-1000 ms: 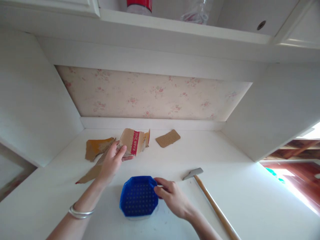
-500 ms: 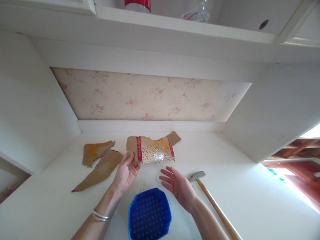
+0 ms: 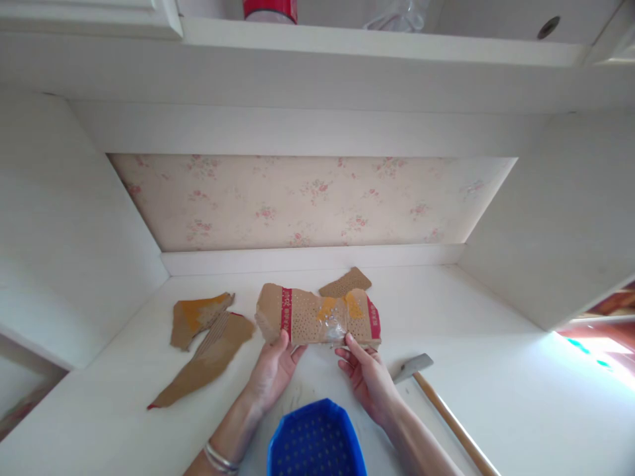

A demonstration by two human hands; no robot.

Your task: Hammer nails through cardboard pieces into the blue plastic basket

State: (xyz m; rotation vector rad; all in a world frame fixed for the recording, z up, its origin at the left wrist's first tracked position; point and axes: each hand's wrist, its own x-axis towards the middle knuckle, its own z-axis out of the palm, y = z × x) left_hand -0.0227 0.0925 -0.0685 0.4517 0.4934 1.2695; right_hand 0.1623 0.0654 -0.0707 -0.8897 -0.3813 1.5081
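A torn piece of cardboard (image 3: 310, 314) with red printed bands, many small holes, an orange stain and a shiny patch of tape is held up over the white counter. My left hand (image 3: 272, 370) pinches its lower edge near the left red band, thumb on top. Along the same edge, farther right, my right hand (image 3: 367, 377) grips it with the thumb on the face and fingers beneath. Just below my hands stands a blue basket (image 3: 317, 439) with a perforated bottom, cut off by the frame's lower edge.
Two torn cardboard scraps (image 3: 211, 357) lie at left. A smaller perforated scrap (image 3: 346, 283) is behind the held piece. To the right rests a hammer-like tool (image 3: 454, 423) with a wooden handle. A cabinet shelf (image 3: 347, 43) overhangs the counter, with side panels at both ends.
My right hand has come up from open and empty to grip the cardboard's lower edge. My left hand has shifted along that edge. The view has tilted slightly.
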